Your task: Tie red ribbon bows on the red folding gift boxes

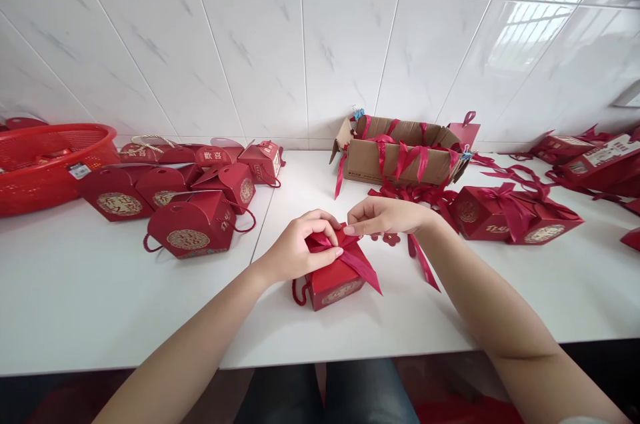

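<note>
A small red gift box (336, 289) with a gold emblem and a dark red cord handle stands in front of me. A crimson ribbon (364, 268) lies over its top, one tail hanging past the right front edge. My left hand (296, 249) is on top of the box, thumb and fingers closed on the ribbon at its middle. From the right, my right hand (384, 216) reaches in, its thumb and forefinger pinched on the ribbon at the top. The fingers hide most of the place where the ribbon crosses, so any knot there cannot be made out.
Several red boxes without ribbons (193, 227) stand at left, beside a red plastic basket (55, 194). Behind is a cardboard box (397, 163) draped with ribbons, loose ribbons before it. Ribbon-tied boxes (543, 227) sit at right. A white tiled wall (250, 44) backs the table.
</note>
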`<state>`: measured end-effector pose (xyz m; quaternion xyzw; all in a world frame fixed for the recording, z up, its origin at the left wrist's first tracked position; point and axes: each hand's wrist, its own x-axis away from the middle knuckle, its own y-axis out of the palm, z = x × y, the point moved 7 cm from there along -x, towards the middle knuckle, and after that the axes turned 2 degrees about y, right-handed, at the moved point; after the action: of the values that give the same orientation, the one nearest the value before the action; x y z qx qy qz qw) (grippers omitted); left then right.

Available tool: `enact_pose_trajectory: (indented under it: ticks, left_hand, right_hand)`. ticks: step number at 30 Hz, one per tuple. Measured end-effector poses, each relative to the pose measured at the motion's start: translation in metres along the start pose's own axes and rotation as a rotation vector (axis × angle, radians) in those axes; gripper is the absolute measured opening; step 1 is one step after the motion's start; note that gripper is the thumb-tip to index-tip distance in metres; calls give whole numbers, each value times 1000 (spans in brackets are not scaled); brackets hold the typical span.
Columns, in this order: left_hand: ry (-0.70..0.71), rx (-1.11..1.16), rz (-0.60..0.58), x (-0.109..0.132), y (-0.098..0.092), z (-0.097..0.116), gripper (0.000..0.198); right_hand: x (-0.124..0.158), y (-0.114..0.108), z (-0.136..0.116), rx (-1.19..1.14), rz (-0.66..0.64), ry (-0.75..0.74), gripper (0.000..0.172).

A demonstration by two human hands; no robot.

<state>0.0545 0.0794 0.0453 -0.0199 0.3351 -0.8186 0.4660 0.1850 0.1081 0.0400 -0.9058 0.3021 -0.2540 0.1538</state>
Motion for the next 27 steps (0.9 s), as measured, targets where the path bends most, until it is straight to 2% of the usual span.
enact_pose_trajectory:
  ticks: [6,19,24,27]
  left_hand:
    - [-46,25,-1,-1,2,-7,13]
    - [-54,71,-16,-1,4,-13,15]
    - [-14,63,-14,-2,1,-7,16]
    - [-15,81,1,-4,-8,-6,16]
  right_hand:
    - [2,-2,-2,50,16,-14,41]
    - [5,-7,8,49,11,30,36]
    - [3,-7,-1,19,21,-94,37]
    - [4,-5,-1,-22,-1,-156,39]
